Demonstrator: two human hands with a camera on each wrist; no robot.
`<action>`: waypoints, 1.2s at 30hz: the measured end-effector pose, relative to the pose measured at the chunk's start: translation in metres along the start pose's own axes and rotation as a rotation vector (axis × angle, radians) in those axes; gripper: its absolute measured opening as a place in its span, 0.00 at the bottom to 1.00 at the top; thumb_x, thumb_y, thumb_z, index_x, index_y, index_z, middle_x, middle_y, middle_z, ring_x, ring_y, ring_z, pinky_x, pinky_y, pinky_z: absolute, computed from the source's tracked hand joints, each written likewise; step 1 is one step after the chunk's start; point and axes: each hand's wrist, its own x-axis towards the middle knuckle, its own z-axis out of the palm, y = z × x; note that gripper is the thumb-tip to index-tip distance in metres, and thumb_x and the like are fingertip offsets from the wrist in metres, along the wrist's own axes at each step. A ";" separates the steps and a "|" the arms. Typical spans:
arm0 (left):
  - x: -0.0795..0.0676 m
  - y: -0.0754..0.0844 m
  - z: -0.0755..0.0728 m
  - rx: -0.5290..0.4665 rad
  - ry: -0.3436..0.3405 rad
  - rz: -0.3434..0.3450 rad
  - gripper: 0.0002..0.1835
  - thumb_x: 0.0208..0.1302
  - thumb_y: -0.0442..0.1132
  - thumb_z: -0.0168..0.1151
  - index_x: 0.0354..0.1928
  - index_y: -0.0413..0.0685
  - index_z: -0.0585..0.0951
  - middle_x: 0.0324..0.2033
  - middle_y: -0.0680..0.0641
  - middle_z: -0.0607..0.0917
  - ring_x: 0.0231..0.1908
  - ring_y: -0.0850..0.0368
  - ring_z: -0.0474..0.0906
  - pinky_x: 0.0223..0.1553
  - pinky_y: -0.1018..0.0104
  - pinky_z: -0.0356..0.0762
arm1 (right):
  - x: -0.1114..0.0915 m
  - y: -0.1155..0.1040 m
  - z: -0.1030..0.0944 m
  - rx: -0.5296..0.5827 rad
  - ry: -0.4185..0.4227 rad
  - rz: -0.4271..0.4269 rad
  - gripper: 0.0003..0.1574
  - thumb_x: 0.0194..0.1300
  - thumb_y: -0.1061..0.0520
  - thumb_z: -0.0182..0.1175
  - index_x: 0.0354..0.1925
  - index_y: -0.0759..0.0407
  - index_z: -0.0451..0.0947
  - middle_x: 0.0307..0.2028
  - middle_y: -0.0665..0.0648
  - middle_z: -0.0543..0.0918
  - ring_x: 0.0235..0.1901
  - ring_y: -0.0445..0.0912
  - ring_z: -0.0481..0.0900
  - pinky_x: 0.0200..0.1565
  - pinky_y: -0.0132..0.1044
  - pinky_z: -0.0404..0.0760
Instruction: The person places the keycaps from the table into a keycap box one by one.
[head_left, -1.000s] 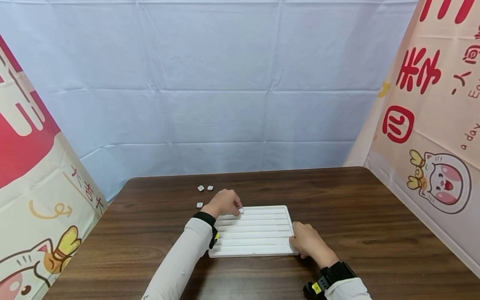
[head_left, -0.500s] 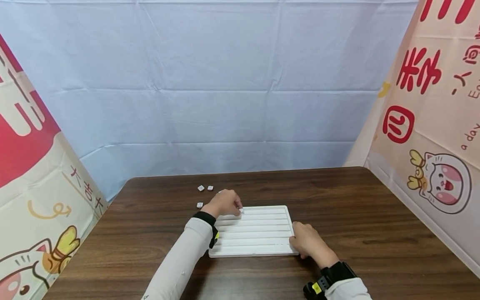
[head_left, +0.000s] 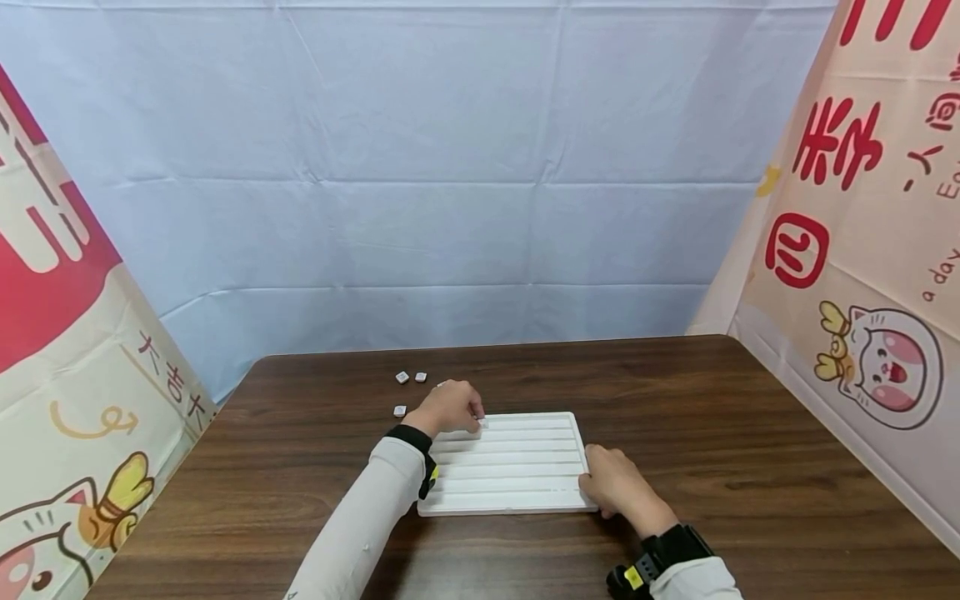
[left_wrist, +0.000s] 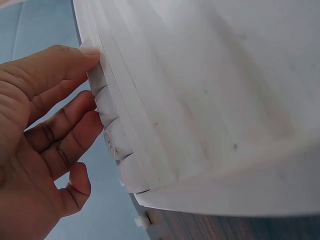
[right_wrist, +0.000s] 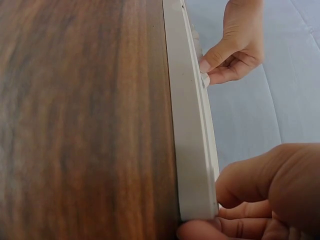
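A white ridged tray (head_left: 510, 468) lies on the table. At its far edge my left hand (head_left: 452, 406) pinches a small white tile (right_wrist: 205, 80) between thumb and fingers. In the left wrist view, several white tiles (left_wrist: 120, 139) stand side by side along that same edge, beside the curled fingers; in the head view the hand hides most of them. My right hand (head_left: 618, 483) grips the tray's near right side, with fingers around the rim in the right wrist view.
Three loose tiles lie beyond the tray to the left: one tile (head_left: 402, 377), a second tile (head_left: 421, 377) and a nearer tile (head_left: 400, 411). The brown wooden table (head_left: 750, 433) extends to both sides. A pale blue cloth (head_left: 435, 233) hangs behind it, with printed banners at the sides.
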 end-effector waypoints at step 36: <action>-0.007 -0.002 -0.006 0.065 0.029 -0.028 0.21 0.54 0.49 0.69 0.50 0.54 0.82 0.56 0.46 0.72 0.56 0.47 0.68 0.52 0.36 0.60 | -0.001 -0.001 -0.001 0.017 -0.009 0.015 0.16 0.59 0.70 0.52 0.46 0.77 0.70 0.22 0.60 0.71 0.10 0.46 0.71 0.12 0.35 0.72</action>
